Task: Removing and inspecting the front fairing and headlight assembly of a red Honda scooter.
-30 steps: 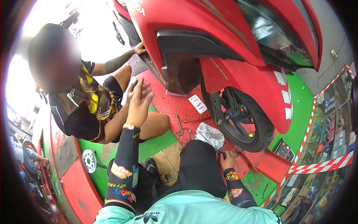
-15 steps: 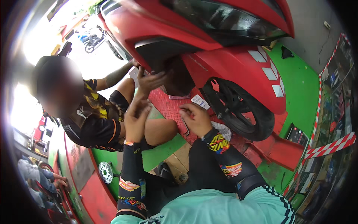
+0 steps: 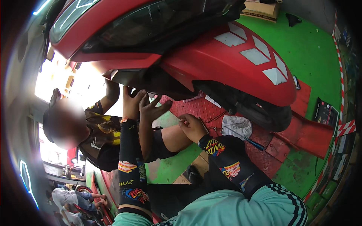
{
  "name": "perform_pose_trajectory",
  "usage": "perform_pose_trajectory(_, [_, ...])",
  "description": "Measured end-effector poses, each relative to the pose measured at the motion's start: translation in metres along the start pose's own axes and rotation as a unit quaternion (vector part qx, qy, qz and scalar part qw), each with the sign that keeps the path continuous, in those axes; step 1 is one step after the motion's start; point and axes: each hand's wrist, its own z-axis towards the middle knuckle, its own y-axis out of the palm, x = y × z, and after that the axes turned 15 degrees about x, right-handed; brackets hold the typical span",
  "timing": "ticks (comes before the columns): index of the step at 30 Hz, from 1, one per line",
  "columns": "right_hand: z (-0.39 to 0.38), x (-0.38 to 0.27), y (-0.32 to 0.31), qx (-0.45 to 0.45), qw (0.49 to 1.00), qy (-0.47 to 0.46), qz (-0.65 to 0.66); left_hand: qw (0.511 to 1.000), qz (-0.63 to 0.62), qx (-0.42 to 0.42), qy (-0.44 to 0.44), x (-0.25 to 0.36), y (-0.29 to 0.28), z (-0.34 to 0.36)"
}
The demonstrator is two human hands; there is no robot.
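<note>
A red scooter stands in front of me, its front fender marked with pale patches. My left hand is raised to the dark lower panel, thumb and fingers apart at its edge. The panel hides part of the fingertips. Right beside it, a co-worker's hand reaches up with fingers spread. My right hand hangs lower, left of the front wheel. Its fingers are curled into a pinch, and whatever may be between them is too small to make out.
A crumpled white cloth and a blue-handled screwdriver lie on the red platform. The co-worker sits at the left, close to my left arm. A dark flat box is at the right, a cardboard box at the back.
My view has shifted, bringing the scooter's front panel closer. My left hand has risen to the panel. The fingers of my right hand have curled in. The co-worker's hand has dropped beside mine.
</note>
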Motion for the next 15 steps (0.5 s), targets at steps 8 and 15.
perform_pose_trajectory(8, [0.040, 0.002, 0.003, 0.009, 0.999, -0.032, -0.016, 0.996, 0.051, 0.052, 0.052, -0.002, 0.035, -0.023])
perform_pose_trajectory(15, [0.113, -0.078, 0.026, 0.020, 0.968, -0.250, -0.026, 0.993, -0.091, 0.078, -0.001, 0.002, 0.036, -0.030])
